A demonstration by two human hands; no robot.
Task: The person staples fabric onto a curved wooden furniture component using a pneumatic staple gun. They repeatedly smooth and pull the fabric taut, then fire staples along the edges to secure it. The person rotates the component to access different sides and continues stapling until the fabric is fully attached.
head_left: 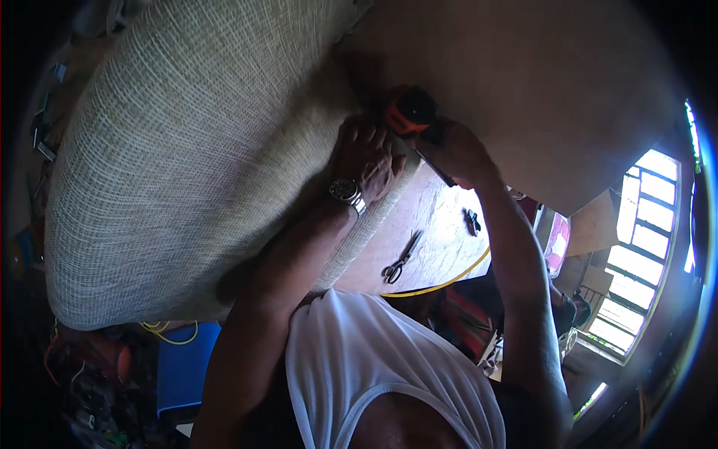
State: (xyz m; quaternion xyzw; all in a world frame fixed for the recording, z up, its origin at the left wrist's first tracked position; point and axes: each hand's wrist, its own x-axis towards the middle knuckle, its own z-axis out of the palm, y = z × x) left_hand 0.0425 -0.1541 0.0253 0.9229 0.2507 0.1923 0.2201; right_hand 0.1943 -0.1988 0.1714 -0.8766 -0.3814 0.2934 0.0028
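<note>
My left hand (372, 161), with a metal watch (345, 190) on its wrist, is at the edge of a large pale woven fabric sheet (172, 150). Its fingers bend over the fabric, and the thumb lies along a narrow folded strip. Close beside it, my right hand (465, 156) is closed around an orange and black staple gun (409, 112). The tool's head is near the left fingers, where the fabric meets a broad brown panel (538, 82). Shadow hides the exact contact point.
Below my hands, scissors (396, 268) and a small black object (472, 222) lie on a bright, light tabletop (430, 224). A yellow hose (441, 286) runs along its near edge. At lower left are a blue object (183, 367) and dark clutter. A barred window (643, 247) is at right.
</note>
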